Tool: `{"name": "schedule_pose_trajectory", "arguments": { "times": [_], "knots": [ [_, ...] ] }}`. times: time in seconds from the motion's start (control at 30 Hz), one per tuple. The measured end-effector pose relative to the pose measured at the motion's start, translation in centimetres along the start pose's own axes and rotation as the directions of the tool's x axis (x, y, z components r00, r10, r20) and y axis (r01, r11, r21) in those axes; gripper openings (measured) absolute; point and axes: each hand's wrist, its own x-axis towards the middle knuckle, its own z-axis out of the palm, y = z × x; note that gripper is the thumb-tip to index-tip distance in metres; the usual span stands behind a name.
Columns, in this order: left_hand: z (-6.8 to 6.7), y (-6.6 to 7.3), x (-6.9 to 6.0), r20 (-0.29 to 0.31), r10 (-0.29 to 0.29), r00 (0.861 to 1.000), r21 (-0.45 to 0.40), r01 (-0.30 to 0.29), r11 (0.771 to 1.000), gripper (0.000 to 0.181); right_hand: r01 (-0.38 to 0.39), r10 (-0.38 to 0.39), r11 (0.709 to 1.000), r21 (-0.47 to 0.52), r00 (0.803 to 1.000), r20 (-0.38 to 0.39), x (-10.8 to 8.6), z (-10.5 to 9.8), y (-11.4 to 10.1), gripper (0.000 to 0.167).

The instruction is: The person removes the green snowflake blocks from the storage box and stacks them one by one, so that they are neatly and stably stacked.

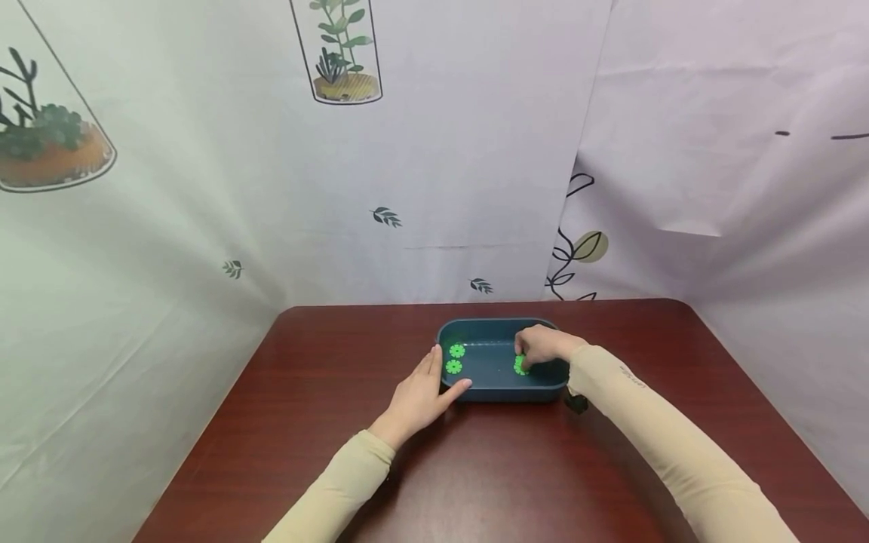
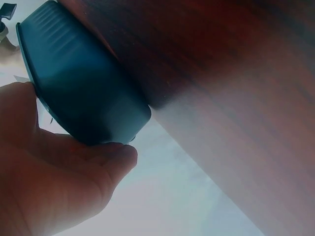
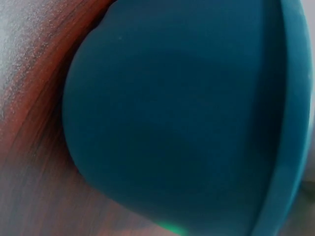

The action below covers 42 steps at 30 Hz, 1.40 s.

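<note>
A dark teal rectangular tray (image 1: 489,394) stands on the table. Two green flower-shaped plastic discs (image 1: 457,351) lie inside at its left end. My left hand (image 1: 419,396) rests against the tray's left end, fingers extended along the wall and thumb spread at the front corner. In the left wrist view, that hand (image 2: 54,182) touches the tray's rim and wall. Reaching into the right part of the tray, my right hand (image 1: 543,345) pinches a green disc (image 1: 520,366), partly covered by the fingers. The right wrist view shows mostly the tray's outer wall (image 3: 172,108).
The tray sits toward the far edge of a dark red-brown wooden table (image 1: 339,339). Pale cloth (image 1: 475,151) printed with plants hangs behind and along both sides. A small black object (image 1: 575,402) shows under the right wrist.
</note>
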Motion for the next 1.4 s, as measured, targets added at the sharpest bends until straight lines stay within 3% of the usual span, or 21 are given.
{"name": "schedule_pose_trajectory", "arguments": {
  "times": [0.27,0.43,0.67,0.93,1.4],
  "knots": [
    [0.1,0.0,0.0,0.008,-0.006,1.0,0.013,0.006,1.0,0.101,0.02,-0.019,0.999,0.031,1.0,-0.024,-0.1,0.1,0.3,0.015],
    [0.1,-0.1,0.0,0.006,-0.006,1.0,0.006,0.006,1.0,0.102,0.035,-0.033,0.999,0.025,0.996,-0.087,0.0,-0.3,0.8,0.017],
    [0.3,-0.1,-0.1,0.011,-0.018,1.0,0.005,0.018,1.0,0.102,0.048,-0.032,0.994,0.097,0.987,-0.161,-0.9,-1.4,0.9,0.027],
    [0.1,0.0,0.0,0.013,-0.018,1.0,-0.002,0.019,1.0,0.102,0.066,-0.038,0.993,0.097,0.964,-0.263,-2.3,-2.7,2.0,0.033],
    [0.1,-0.1,0.0,0.014,-0.019,1.0,0.013,0.019,1.0,0.102,-0.005,0.04,0.995,0.095,0.93,-0.365,-4.9,-4.9,4.8,0.037]
  ]
}}
